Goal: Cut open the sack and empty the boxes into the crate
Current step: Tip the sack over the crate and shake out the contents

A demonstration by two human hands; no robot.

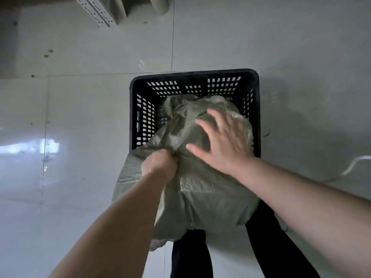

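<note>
A grey-green woven sack (200,193) lies tipped over the near rim of a black slatted plastic crate (144,109), its far end down inside the crate. My left hand (160,165) grips a bunched fold of the sack near the crate's near-left corner. My right hand (222,137) lies flat on top of the sack with its fingers spread. The boxes are hidden inside the sack, where a squarish bulge shows near me.
The crate stands on a glossy pale tiled floor (80,137). A white cord (355,163) lies on the floor to the right. A perforated metal rail (94,13) and cloth hang at the top. My dark trouser legs (190,255) are below the sack.
</note>
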